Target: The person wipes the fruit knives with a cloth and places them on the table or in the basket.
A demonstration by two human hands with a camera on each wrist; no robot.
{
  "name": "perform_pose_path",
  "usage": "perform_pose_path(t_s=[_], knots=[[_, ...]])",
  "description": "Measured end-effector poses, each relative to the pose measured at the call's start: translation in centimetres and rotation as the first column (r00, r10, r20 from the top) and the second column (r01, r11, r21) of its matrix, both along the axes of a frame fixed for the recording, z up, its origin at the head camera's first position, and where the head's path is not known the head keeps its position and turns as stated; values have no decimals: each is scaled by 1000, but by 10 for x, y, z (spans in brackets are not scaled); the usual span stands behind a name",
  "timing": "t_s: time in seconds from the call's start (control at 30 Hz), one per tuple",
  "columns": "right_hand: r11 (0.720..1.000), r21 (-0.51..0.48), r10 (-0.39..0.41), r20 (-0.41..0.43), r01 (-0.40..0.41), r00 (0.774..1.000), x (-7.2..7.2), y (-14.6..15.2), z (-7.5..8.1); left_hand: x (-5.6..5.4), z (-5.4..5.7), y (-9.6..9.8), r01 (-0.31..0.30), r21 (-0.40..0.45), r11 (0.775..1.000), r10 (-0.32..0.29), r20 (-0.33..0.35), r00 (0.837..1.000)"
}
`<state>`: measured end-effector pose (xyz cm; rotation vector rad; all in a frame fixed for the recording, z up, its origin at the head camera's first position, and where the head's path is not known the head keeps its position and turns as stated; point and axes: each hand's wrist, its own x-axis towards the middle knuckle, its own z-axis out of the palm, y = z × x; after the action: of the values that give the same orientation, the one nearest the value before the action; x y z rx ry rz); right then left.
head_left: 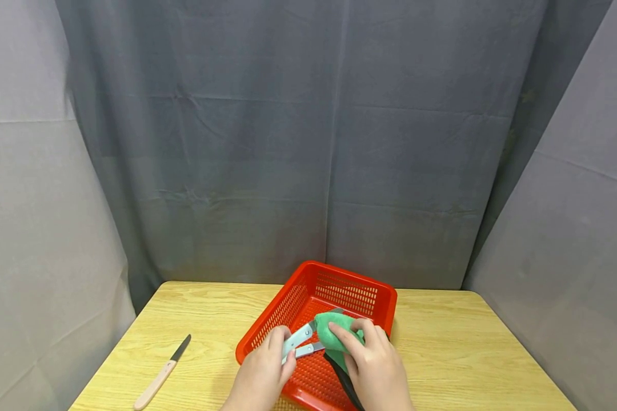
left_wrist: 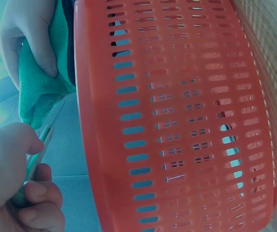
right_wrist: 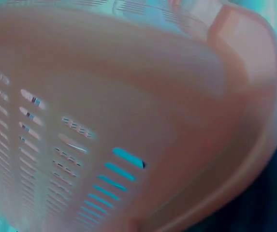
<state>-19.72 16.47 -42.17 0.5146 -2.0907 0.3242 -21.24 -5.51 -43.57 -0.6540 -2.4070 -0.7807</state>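
Note:
My left hand grips the pale handle of a knife above the red basket. My right hand pinches a green cloth around that knife's blade, hiding most of it. Just below, a second pale handle with a rivet shows; whether it lies in the basket or touches my left hand I cannot tell. A black strip hangs beneath the cloth. In the left wrist view the fingers curl round the handle, and the cloth meets the blade. The right wrist view shows only basket wall close up.
Another knife with a light wooden handle lies on the wooden table to the left, blade pointing away. Something tan and woven shows under the basket's near edge. A grey curtain hangs behind the table.

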Motion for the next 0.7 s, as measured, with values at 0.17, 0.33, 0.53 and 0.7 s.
perform_pose_path(t_s=[0.17,0.33,0.53,0.7], knots=[[1000,13,-11,51,10,999,2,-2,1,0,0,1,-11,-2,1000,11,-38,999],[1000,10,-22,64,21,998,2,-2,1,0,0,1,-3,-1,1000,3,-56,998],[999,-12,-38,67,39,997,1,0,0,0,0,0,5,-3,1000,-5,-45,999],[997,-30,-69,70,71,995,-1,2,-1,0,0,0,4,-4,1000,-4,-62,998]])
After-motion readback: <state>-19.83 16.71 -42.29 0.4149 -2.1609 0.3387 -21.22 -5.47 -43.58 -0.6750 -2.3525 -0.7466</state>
